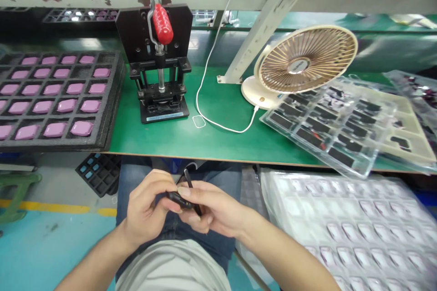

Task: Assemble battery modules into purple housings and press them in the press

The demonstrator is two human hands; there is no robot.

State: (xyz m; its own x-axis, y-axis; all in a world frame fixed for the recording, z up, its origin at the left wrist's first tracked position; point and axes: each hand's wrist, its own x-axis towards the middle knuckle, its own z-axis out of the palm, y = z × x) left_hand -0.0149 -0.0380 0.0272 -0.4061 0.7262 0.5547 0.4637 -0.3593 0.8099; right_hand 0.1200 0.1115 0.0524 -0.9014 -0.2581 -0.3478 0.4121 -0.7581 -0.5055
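Both hands meet above my lap, in front of the bench edge. My left hand (pixel 150 204) is closed on a small dark rounded device (pixel 179 199), pinching it between thumb and fingers. From the other side my right hand (pixel 211 202) presses its thumb on the same device. A thin black stick-like tool (pixel 188 179) runs through the right hand's fingers, slanting past the device; its exact kind is not clear. The fingers hide much of both things.
A black toggle press (pixel 162 86) with a red handle stands on the green bench (pixel 218 141). Left is a foam tray (pixel 114 95) of pink pieces. A fan (pixel 307 61), its white cable (pixel 205 82) and plastic trays (pixel 327 122) lie right; bagged trays (pixel 348 218) sit below.
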